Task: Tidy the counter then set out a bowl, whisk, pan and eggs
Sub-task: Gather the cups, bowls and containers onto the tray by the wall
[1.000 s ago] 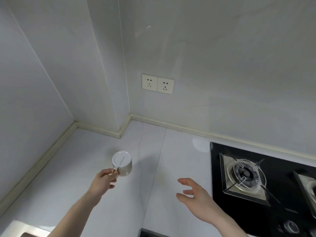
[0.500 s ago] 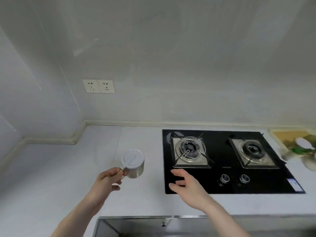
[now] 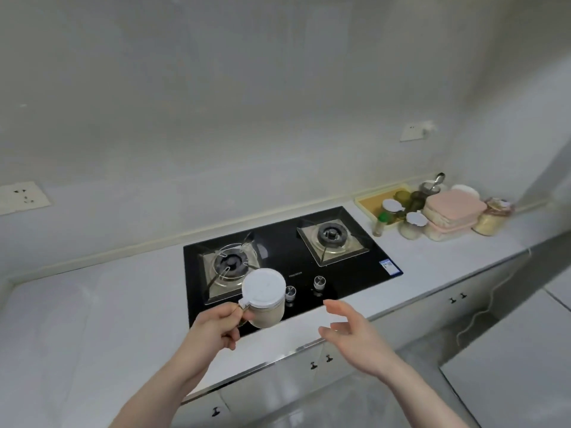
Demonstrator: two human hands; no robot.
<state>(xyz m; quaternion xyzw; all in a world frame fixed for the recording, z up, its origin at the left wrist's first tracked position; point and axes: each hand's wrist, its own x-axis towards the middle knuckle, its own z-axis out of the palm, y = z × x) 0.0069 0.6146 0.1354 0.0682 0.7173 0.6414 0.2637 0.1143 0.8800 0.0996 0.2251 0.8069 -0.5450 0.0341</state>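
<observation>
Head view: left hand point(image 3: 216, 325) pinches the handle of a white-lidded jar point(image 3: 265, 296), held above the gas hob's point(image 3: 349, 273) near edge; right hand point(image 3: 355, 335) hovers alongside, fingers spread and holding nothing.

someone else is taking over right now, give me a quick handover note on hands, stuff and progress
Left hand: grips the handle of a white-lidded jar, held in the air over the front of the gas hob.
Right hand: open, holds nothing, hovers above the counter edge.
Other clutter: jars, bottles and pink-lidded containers grouped at the counter's far right end.
Done: jar lifted off the counter.
Left: put the jar away, finish tidying, then set out bowl, whisk, pan and eggs; none of these are in view.
</observation>
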